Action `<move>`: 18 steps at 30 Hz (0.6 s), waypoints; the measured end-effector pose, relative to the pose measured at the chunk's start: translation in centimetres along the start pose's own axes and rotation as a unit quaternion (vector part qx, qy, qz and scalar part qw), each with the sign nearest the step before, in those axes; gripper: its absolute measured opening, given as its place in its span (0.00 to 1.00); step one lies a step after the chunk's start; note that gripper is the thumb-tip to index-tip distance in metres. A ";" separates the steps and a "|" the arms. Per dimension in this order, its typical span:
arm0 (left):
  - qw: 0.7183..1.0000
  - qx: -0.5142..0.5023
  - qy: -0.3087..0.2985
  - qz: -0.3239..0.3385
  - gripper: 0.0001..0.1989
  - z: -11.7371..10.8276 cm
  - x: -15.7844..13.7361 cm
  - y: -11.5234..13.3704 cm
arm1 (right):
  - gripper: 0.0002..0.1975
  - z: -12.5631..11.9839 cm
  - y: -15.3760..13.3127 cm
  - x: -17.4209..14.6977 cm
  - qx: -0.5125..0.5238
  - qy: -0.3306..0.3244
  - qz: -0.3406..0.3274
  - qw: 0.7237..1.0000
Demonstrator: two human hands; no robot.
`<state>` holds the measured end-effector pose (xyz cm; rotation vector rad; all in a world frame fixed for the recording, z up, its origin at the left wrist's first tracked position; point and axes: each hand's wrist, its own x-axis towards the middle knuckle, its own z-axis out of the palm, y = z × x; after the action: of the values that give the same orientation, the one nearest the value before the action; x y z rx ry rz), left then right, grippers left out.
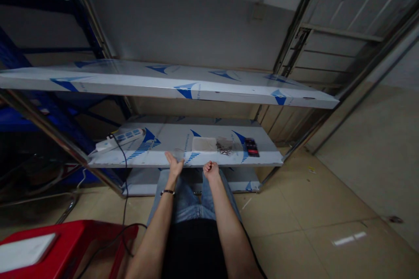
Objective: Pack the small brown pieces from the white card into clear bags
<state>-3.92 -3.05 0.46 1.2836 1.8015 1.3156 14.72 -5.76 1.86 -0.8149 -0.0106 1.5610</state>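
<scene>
My left hand (175, 165) is at the front edge of the middle shelf (173, 139), its fingers stretched out and the thumb apart. A faint, see-through thing (179, 153) shows just beyond it; whether the hand touches it I cannot tell. My right hand (211, 169) is closed, fingers curled, just in front of the same edge. Anything inside that fist is too small or hidden to name. Beyond the right hand lie a flat whitish packet (203, 144) and a clear bag of small dark metal-looking pieces (224, 145). Farther right is a dark and red item (252, 147), its details blurred.
A white power strip (121, 139) lies on the shelf's left end, a black cable hanging from it. An upper shelf (196, 89) overhangs the back. At lower left, a red stool (75, 235) carries a white flat object (26, 253). Metal posts flank the shelf.
</scene>
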 end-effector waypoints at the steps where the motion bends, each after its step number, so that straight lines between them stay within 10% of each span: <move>1: 1.000 0.027 0.004 0.011 0.51 -0.1 -0.4 -0.2 | 0.14 -0.1 0.0 0.0 -0.001 0.003 -0.005 1.000; 9: 0.959 0.261 -0.029 0.106 0.40 0.2 -3.0 -0.4 | 0.13 0.1 0.2 -0.2 0.006 0.023 -0.012 1.000; 18: 0.877 0.397 -0.214 0.166 0.28 0.9 -0.4 -1.3 | 0.15 -0.6 0.4 0.9 -0.033 -0.001 -0.052 0.998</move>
<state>-3.48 -3.18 -1.14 2.1881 1.8868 0.3148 14.75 -5.32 0.87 -0.8504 -0.1045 1.4707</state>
